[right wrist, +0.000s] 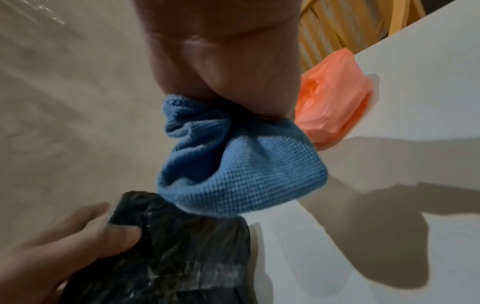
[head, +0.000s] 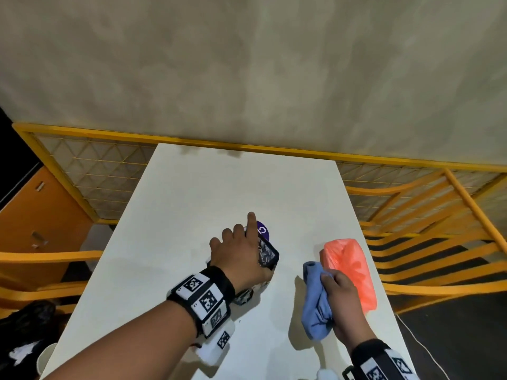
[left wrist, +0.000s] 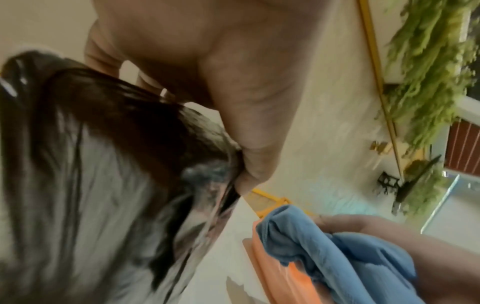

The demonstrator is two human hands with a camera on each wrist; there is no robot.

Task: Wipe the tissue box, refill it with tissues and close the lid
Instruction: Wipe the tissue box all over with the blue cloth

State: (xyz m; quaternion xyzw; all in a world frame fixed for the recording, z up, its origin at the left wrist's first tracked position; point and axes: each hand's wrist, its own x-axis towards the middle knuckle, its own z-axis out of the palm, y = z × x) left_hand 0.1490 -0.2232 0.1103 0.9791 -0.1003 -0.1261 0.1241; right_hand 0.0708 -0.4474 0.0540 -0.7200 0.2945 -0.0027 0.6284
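The tissue box [head: 267, 253], dark with a pale pattern, stands near the middle of the white table [head: 219, 187]. My left hand [head: 241, 248] grips it from above, thumb on its dark face [right wrist: 182, 257], index finger stretched out past it. My right hand [head: 340, 294] holds a bunched blue cloth [head: 315, 305] just right of the box; in the right wrist view the cloth [right wrist: 246, 174] hangs close over the box's corner. An orange pack of tissues [head: 348, 267] lies on the table behind my right hand. The box's top is hidden under my left hand.
A purple round disc [head: 263, 230] lies on the table just beyond the box. Orange wooden chairs [head: 428, 242] stand along the right edge and another at the left [head: 41, 270]. A yellow railing [head: 247, 146] runs behind the table. A white cable [head: 422, 349] hangs at the near right.
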